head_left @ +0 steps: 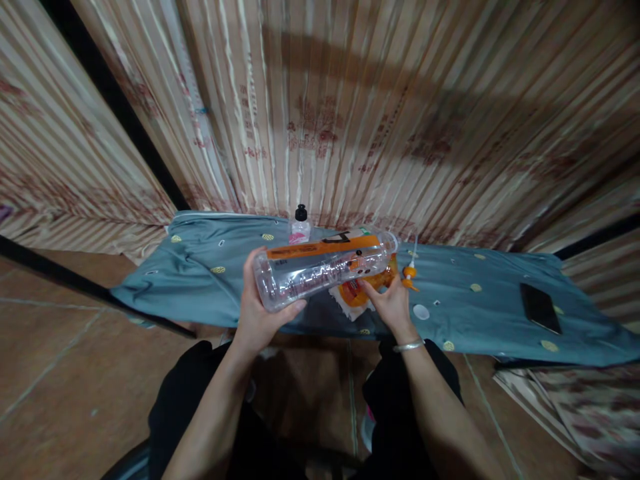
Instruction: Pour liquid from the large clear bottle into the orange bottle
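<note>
My left hand (263, 307) is wrapped round the base of a large clear plastic bottle (320, 270) with an orange label strip. The bottle lies nearly level, its mouth pointing right and slightly up. Beneath its neck, my right hand (393, 303) grips an orange translucent bottle (353, 293), mostly hidden behind the clear one. The mouth of the orange bottle is hidden, so I cannot tell whether the two touch. A crumpled whitish cloth or tissue (353, 312) shows under the orange bottle. To the right lies an orange pump head (410, 272) with a thin tube.
A small clear bottle with a black cap (301, 225) stands at the back of the blue-green cloth-covered bench (200, 273). A white round disc (421, 312) and a black phone (540, 308) lie to the right. Dark metal bars (100, 293) and a striped curtain (340, 120) surround the bench.
</note>
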Demonstrator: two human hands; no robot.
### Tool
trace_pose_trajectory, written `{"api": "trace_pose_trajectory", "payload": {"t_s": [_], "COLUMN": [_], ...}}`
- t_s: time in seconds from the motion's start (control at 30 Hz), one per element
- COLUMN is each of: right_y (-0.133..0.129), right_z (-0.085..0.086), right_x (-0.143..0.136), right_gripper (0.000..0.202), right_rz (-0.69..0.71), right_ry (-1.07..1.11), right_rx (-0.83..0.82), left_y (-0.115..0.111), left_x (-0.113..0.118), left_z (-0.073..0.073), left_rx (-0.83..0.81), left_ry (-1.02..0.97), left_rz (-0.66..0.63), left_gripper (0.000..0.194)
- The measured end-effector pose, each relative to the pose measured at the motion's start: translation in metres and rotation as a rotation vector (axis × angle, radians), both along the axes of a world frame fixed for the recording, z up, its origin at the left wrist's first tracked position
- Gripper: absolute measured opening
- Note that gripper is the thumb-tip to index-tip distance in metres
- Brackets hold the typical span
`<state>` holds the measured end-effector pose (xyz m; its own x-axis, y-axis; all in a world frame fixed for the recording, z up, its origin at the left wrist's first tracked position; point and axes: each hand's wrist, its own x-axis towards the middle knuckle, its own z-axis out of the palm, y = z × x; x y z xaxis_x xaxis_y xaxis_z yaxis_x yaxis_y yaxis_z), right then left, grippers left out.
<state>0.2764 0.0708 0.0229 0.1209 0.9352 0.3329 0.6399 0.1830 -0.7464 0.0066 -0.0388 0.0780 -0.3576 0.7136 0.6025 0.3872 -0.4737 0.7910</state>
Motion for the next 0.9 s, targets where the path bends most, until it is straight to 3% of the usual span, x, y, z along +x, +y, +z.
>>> {"api": "trace_pose_trajectory", "payload": {"t_s": [0.9], "right_y": [-0.001], "right_z": [0.0023], "right_x": [-0.0035], "right_gripper": [0.086], "right_rz": [0.011], "right_ry": [0.057], "right_rx": [-0.013], "left_y": [0.0], "left_x": [-0.0053], "left_z": [-0.0038], "left_rx": [0.088], "left_ry": [0.059], "left_rz": [0.015], "left_gripper": [0.095]}}
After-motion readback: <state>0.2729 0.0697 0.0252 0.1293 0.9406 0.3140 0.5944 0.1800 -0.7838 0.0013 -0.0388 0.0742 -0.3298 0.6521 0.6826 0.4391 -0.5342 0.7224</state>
